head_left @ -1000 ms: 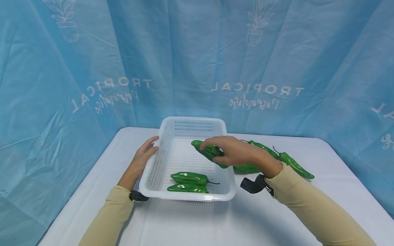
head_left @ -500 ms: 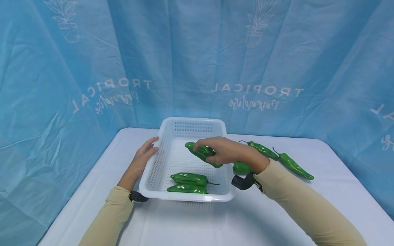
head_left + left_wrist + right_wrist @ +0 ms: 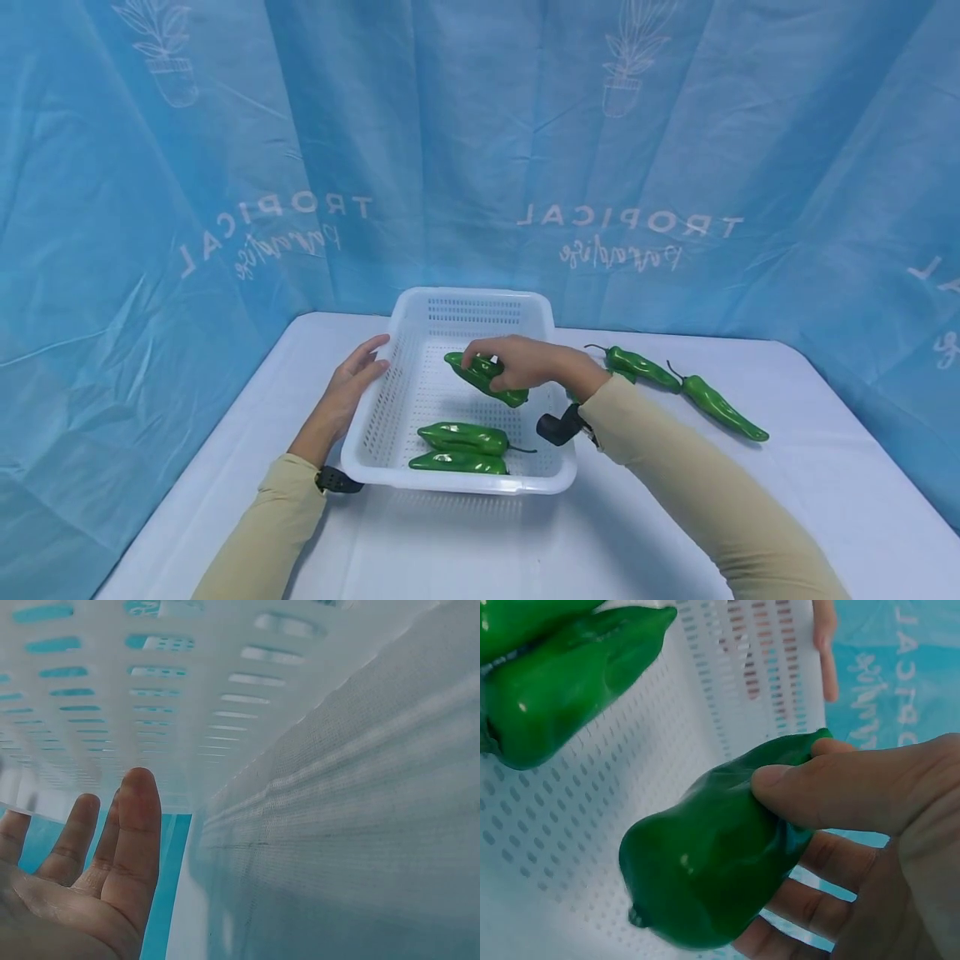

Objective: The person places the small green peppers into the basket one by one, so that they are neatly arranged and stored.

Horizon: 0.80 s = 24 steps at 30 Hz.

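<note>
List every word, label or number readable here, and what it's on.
"TROPICAL", mirrored, twice on the blue curtain in the head view.
"Paradise", mirrored script, beneath each.
Right edge of that view and right wrist view: cut-off curtain lettering, not fully readable.
None readable on the white basket.

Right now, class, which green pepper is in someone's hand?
The held pepper, pinched by the right hand; the two peppers lying in the basket and the other peppers on the table aren't held.

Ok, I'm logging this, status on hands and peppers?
Right hand grips green pepper over basket; left hand at basket's left side. Two more peppers inside. Nothing visibly in the way.
</note>
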Each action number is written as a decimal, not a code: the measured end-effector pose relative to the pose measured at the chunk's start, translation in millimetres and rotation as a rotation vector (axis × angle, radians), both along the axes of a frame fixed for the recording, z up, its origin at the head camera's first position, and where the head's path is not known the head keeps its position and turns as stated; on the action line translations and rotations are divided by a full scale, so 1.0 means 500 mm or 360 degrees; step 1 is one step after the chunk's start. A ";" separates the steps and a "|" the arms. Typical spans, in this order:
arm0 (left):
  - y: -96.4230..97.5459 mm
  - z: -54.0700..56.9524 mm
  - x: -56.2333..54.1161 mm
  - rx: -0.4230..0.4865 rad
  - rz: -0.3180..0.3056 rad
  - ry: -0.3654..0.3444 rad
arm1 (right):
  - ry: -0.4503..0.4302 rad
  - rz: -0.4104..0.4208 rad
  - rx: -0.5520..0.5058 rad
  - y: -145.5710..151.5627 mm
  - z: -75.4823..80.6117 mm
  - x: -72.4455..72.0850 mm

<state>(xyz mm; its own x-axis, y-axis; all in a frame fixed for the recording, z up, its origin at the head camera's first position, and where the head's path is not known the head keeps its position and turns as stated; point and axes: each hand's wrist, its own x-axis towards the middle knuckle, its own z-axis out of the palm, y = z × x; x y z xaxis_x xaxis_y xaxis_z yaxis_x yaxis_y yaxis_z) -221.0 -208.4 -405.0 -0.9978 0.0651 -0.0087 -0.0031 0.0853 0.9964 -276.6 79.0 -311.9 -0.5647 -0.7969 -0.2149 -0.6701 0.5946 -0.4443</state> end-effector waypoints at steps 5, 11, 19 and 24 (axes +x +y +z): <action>-0.001 -0.001 0.000 -0.0011 0.0008 -0.0004 | -0.0066 -0.0072 0.0022 -0.011 -0.022 -0.019; -0.004 -0.002 0.000 -0.0005 0.0009 -0.0014 | -0.0165 -0.0142 0.0032 -0.022 -0.039 -0.029; -0.009 0.001 0.000 -0.0064 0.0024 -0.0025 | -0.0283 -0.0213 0.0003 -0.032 -0.047 -0.039; -0.006 -0.001 -0.005 -0.0062 0.0006 -0.0022 | -0.0343 -0.0287 0.0041 -0.033 -0.065 -0.043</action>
<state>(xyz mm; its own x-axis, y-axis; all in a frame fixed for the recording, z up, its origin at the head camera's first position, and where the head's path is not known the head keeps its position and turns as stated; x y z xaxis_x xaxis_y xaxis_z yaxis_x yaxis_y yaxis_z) -223.7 -211.4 -405.5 -0.9979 0.0604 -0.0249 -0.0172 0.1239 0.9921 -298.3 62.3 -344.5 -0.6357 -0.6806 -0.3643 -0.4441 0.7085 -0.5485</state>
